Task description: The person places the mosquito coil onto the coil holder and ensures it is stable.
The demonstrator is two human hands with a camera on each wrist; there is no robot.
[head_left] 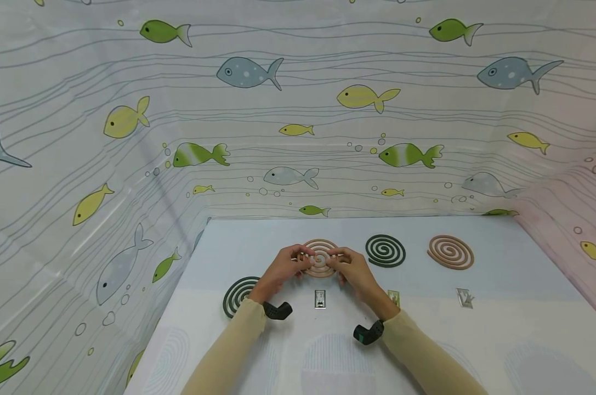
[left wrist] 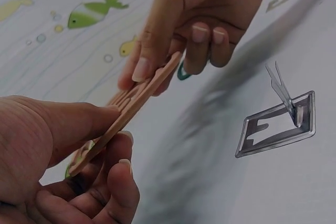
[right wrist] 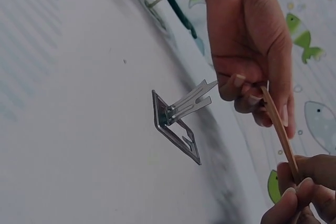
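Both hands hold a light brown spiral coil off the table, one at each side. The left hand pinches its left side between thumb and fingers; the right hand pinches the right side. In the left wrist view the left hand is at lower left and the right hand above. The right wrist view has the right hand at lower right, the left hand above. A metal stand with an upright forked prong lies on the table below the coil.
One dark green coil and a brown coil lie to the right. Another dark green coil is partly under the left forearm. Two more metal stands are near the right forearm and farther right. A fish-patterned sheet surrounds the table.
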